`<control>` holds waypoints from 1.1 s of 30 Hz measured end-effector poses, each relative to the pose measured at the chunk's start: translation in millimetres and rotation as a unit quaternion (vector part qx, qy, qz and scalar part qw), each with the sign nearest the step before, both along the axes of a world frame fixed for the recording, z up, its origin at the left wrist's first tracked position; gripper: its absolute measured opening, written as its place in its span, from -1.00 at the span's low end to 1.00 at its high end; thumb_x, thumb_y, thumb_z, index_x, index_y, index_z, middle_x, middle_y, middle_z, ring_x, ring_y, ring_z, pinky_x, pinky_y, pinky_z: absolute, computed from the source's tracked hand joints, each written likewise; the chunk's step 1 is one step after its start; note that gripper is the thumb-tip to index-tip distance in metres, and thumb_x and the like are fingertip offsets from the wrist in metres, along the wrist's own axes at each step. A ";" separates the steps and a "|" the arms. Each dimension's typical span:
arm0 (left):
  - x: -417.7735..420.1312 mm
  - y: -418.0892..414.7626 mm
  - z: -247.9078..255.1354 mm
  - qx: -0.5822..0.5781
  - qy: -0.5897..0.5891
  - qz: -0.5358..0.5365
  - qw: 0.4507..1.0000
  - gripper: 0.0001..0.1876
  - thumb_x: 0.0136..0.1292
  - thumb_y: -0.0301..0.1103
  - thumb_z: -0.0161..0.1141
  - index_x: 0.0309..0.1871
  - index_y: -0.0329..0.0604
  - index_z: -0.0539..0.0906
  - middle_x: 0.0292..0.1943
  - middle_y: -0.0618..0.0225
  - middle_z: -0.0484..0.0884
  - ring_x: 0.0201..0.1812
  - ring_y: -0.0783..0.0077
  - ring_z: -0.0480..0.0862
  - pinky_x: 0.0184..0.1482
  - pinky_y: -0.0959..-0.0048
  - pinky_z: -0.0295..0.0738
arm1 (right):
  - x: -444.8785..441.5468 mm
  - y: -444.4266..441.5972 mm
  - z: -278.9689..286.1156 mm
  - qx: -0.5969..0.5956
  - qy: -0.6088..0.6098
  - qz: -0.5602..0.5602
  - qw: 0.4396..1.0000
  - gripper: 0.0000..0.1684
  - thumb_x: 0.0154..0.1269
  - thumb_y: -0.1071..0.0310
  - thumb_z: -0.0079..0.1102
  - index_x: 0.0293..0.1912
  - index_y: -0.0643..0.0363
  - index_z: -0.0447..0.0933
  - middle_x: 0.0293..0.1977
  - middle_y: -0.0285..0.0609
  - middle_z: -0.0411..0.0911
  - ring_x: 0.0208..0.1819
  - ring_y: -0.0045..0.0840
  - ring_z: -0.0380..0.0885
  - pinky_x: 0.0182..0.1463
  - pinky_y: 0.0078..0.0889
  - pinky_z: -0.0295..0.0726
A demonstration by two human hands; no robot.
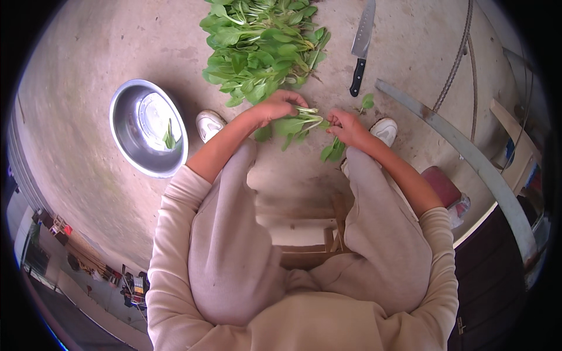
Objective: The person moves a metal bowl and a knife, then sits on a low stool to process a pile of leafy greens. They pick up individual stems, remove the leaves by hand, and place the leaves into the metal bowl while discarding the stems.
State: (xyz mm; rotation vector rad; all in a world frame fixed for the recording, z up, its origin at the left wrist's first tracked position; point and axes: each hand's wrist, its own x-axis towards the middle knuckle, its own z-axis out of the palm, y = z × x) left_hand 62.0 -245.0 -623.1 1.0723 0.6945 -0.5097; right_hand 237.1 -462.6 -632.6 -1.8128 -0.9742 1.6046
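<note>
My left hand (285,105) is closed on several stems of leafy greens (292,125), whose pale stem ends point to the right. Close by on the right, my right hand (345,127) has its fingers pinched on a small leafy green (334,150) that hangs below it. Beyond my hands lies a large pile of leafy greens (259,57) on the concrete floor. A kitchen knife (358,70) with a black handle rests to the right of the pile. One small loose leaf (367,101) is near the handle. At the left, a metal basin (151,163) holds a leaf (169,136).
White shoes (210,124) stand on both sides of my hands. A curved metal strip (461,145) and a rope-like cable (454,66) lie at the right, with a dark red container (440,186) near my right elbow. Part of a wooden stool (303,260) shows beneath me.
</note>
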 end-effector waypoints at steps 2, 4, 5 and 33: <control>1.1 1.1 0.1 -0.034 0.022 0.019 0.999 -0.65 0.17 -0.49 0.24 0.06 -0.22 0.70 0.01 0.27 0.70 0.03 0.36 0.65 0.15 0.45 0.49 | -3.4 14.6 2.4 -0.049 0.099 -0.087 0.990 -0.76 0.24 0.57 0.24 -0.09 0.25 0.50 -0.37 -0.13 0.64 -0.36 -0.42 0.67 -0.30 -0.36 0.64; 3.2 -0.3 3.2 -0.065 0.067 0.045 0.995 -0.59 0.21 -0.44 0.26 0.16 -0.23 0.65 0.07 0.23 0.68 0.09 0.38 0.62 0.21 0.46 0.45 | -3.7 30.8 6.2 -0.077 0.191 -0.134 0.969 -0.74 0.27 0.58 0.24 -0.04 0.26 0.50 -0.34 -0.15 0.66 -0.35 -0.53 0.68 -0.31 -0.44 0.66; 3.5 -2.7 3.8 -0.100 0.054 0.083 0.990 -0.58 0.21 -0.45 0.28 0.17 -0.25 0.63 0.04 0.25 0.68 0.07 0.39 0.62 0.20 0.46 0.45 | -4.2 37.7 9.8 -0.079 0.195 -0.130 0.969 -0.73 0.28 0.58 0.23 -0.03 0.27 0.49 -0.33 -0.14 0.67 -0.35 -0.52 0.68 -0.29 -0.44 0.67; -3.8 11.0 34.4 -0.140 0.061 0.163 0.975 -0.69 0.26 -0.35 0.37 0.05 -0.21 0.72 -0.10 0.37 0.71 -0.12 0.48 0.63 -0.03 0.43 0.56 | 15.9 -13.5 17.1 0.094 -0.261 0.306 0.911 -0.89 0.16 0.42 0.25 -0.29 0.17 0.53 -0.23 -0.09 0.54 -0.10 -0.20 0.56 -0.05 -0.19 0.54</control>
